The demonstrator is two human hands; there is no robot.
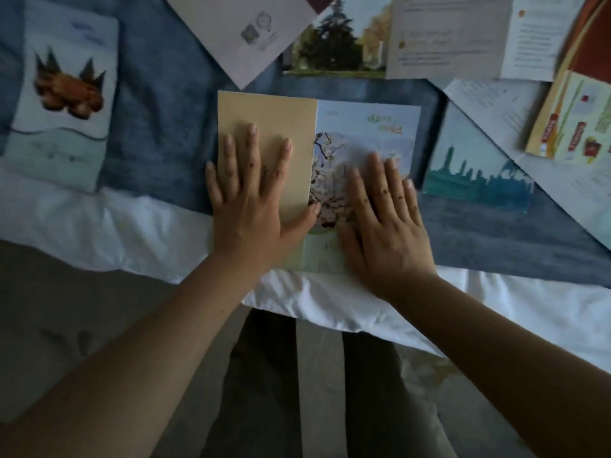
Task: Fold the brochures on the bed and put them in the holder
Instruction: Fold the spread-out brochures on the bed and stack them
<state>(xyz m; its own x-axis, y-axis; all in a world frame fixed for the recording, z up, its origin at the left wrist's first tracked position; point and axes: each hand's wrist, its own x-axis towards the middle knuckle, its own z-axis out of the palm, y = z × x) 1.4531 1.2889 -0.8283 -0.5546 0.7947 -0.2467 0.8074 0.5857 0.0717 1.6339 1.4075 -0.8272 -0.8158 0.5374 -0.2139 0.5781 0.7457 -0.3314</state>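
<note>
A brochure [367,127] lies on the blue bed runner [158,110] in front of me, its tan left panel [267,114] folded over onto the blossom-picture panel. My left hand [254,200] lies flat on the tan panel, fingers spread, thumb along the flap's free edge. Flat on the blossom panel rests my right hand [383,219], pressing it down. Neither hand grips anything. No holder is in view.
A folded brochure with a brown food picture [62,94] lies at the left. Several unfolded brochures lie along the top and right: a pale sheet [241,31], a tree photo [337,44], text sheets [446,34], a skyline one [476,173]. The white sheet edge [132,233] runs below.
</note>
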